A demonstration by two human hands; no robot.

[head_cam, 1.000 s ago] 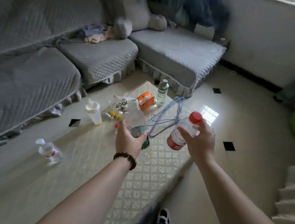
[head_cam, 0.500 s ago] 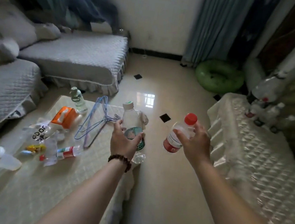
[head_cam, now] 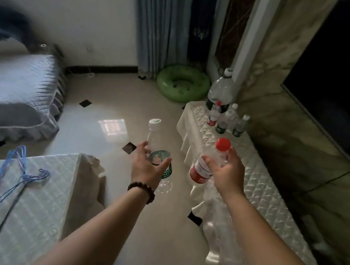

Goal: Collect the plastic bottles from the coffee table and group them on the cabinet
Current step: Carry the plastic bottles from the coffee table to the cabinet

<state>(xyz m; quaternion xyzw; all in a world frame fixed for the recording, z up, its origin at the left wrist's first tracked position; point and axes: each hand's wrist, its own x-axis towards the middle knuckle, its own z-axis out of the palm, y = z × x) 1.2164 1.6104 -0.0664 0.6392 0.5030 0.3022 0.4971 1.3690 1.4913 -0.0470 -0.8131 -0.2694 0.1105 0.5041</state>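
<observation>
Left hand (head_cam: pixel 146 166): closed round a green-labelled bottle (head_cam: pixel 160 152), white cap, upright, held over the floor (head_cam: pixel 97 114) between bench (head_cam: pixel 36 194) and cabinet (head_cam: pixel 257 186). Right hand (head_cam: pixel 227 172): closed round a red-capped bottle (head_cam: pixel 207 161), tilted, over the cabinet's near-left edge. Far end of cabinet: one large bottle (head_cam: pixel 220 91) and three small bottles (head_cam: pixel 226 121), standing together. Bench, left: blue hangers (head_cam: pixel 6 188).
</observation>
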